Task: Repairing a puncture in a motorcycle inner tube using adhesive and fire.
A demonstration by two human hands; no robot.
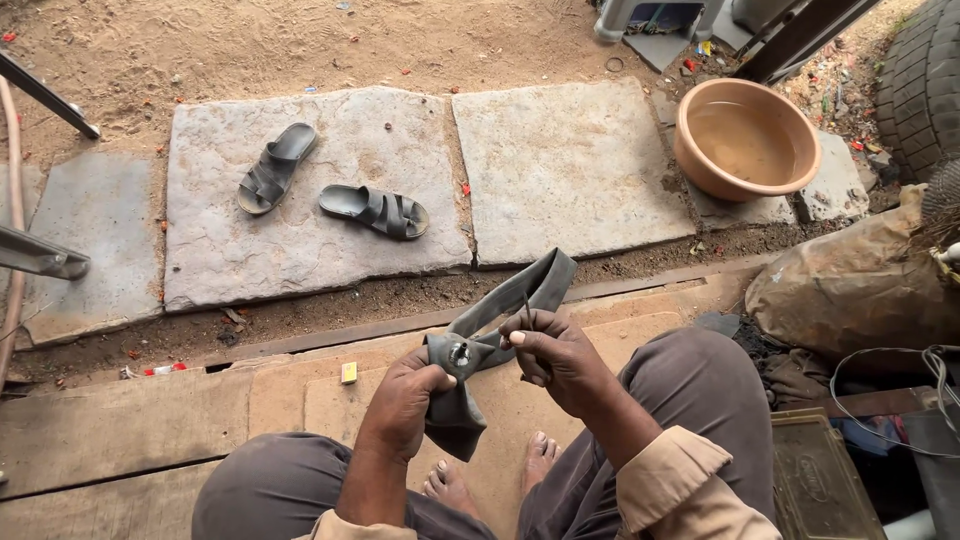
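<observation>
A flat dark grey rubber inner tube is folded between my hands over my knees. My left hand grips its lower folded part, thumb pressed beside a small metal valve spot on the rubber. My right hand pinches the tube just right of that spot and also holds a thin dark rod-like tool pointing up. The tube's free end rises toward the stone slabs. My bare feet rest on a wooden board below.
Two black sandals lie on a stone slab. A brown basin of water stands at the upper right near a tyre. A dusty sack, cables and a metal box sit to my right. A small yellow box lies on the boards.
</observation>
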